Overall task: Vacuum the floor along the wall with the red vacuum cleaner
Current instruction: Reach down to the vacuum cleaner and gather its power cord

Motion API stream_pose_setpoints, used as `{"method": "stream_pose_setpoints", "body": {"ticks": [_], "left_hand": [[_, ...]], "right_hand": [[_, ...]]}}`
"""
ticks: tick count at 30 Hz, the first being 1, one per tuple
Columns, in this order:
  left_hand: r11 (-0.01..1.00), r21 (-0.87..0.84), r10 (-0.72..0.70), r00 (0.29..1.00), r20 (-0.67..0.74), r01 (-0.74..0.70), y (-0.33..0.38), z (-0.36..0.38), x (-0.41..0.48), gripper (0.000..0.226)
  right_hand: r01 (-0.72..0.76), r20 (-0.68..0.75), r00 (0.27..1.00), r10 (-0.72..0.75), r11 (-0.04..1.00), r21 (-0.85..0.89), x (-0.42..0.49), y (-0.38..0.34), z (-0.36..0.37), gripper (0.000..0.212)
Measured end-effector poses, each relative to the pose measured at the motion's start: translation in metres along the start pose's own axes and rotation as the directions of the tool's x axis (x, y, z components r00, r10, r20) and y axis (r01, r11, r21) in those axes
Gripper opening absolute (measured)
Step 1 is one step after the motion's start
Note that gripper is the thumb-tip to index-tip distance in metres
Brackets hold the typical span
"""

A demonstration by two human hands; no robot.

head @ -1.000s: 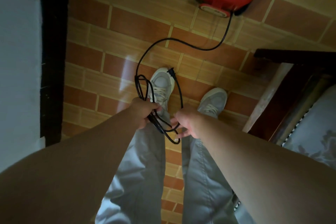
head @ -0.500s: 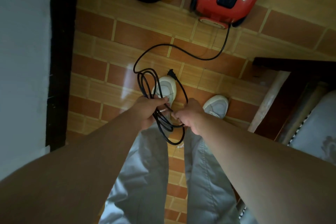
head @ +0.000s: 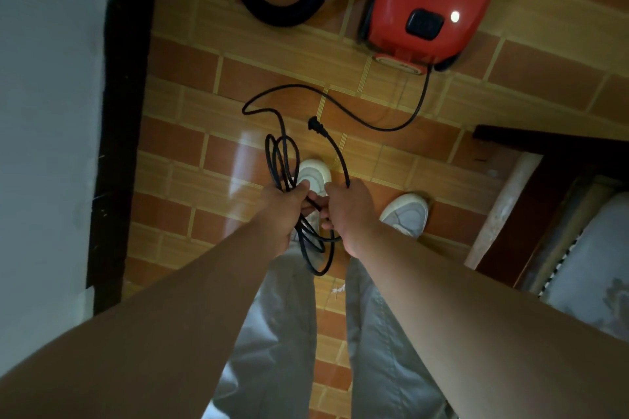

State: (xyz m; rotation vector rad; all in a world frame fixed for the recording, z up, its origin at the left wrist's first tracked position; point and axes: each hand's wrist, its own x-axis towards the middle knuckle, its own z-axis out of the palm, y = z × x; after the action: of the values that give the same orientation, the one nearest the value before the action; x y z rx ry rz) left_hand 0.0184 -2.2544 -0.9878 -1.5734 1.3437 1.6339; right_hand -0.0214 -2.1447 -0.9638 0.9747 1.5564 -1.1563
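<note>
A: How far along is the vacuuming?

B: Barely begun, I'd judge. The red vacuum cleaner (head: 430, 0) sits on the tiled floor (head: 211, 177) ahead of the person's feet, a little out from the wall (head: 47, 112) on the left, its black hose (head: 272, 7) curling off toward that wall.

A: And the hands?

B: The left hand (head: 284, 211) is closed around a bundle of loops of the power cord (head: 282, 160). The right hand (head: 347, 206) pinches a strand of the same cord just beside it. The plug (head: 315, 123) hangs free above the hands, not in any socket.

A: So what's left?

B: Nearly everything, it seems: freeing the cord, plugging in, taking up the hose, then working along the wall. No socket is visible.
</note>
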Motion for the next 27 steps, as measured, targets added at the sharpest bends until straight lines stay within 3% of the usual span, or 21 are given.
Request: {"method": "stream_pose_setpoints", "body": {"ticks": [3, 6, 8, 11, 14, 17, 20, 22, 27], "left_hand": [[1.0, -0.018, 0.009, 0.999, -0.054, -0.01, 0.01, 0.002, 0.003, 0.014], [0.981, 0.169, 0.115, 0.99, -0.082, -0.099, 0.024, 0.001, -0.001, 0.026], [0.93, 0.316, 0.226, 0.97, -0.09, -0.188, 0.033, 0.0, -0.006, 0.033], [0.879, 0.398, 0.309, 0.949, -0.059, -0.261, 0.044, 0.001, -0.013, 0.033], [0.838, 0.443, 0.341, 0.94, 0.029, -0.318, 0.055, 0.007, -0.022, 0.026], [0.807, 0.472, 0.343, 0.932, 0.114, -0.355, 0.061, 0.012, -0.028, 0.023], [0.792, 0.456, 0.321, 0.912, 0.257, -0.407, 0.066, 0.019, -0.035, 0.016], [0.773, 0.456, 0.311, 0.89, 0.333, -0.441, 0.069, 0.024, -0.039, 0.012], [0.654, 0.505, 0.419, 0.826, 0.378, -0.563, 0.073, 0.032, -0.041, 0.021]], "right_hand": [[-0.049, -0.069, 0.996, 0.052, 0.998, 0.049, 0.004, -0.01, -0.005, 0.02], [-0.114, -0.087, 0.989, 0.121, 0.99, 0.082, 0.011, -0.02, -0.018, 0.027], [-0.16, -0.076, 0.983, 0.166, 0.984, 0.072, 0.007, -0.029, -0.026, 0.021], [-0.193, -0.075, 0.979, 0.191, 0.981, -0.02, 0.013, -0.033, -0.041, 0.022], [-0.119, -0.117, 0.987, 0.107, 0.988, -0.096, 0.018, -0.041, -0.049, 0.026], [0.071, -0.183, 0.98, -0.078, 0.996, -0.044, 0.019, -0.058, -0.054, 0.038], [0.192, -0.105, 0.977, -0.187, 0.98, 0.05, 0.019, -0.084, -0.057, 0.045], [0.213, -0.031, 0.977, -0.213, 0.977, 0.014, 0.02, -0.099, -0.059, 0.049], [0.224, 0.029, 0.974, -0.224, 0.974, -0.019, 0.023, -0.119, -0.069, 0.022]]}}
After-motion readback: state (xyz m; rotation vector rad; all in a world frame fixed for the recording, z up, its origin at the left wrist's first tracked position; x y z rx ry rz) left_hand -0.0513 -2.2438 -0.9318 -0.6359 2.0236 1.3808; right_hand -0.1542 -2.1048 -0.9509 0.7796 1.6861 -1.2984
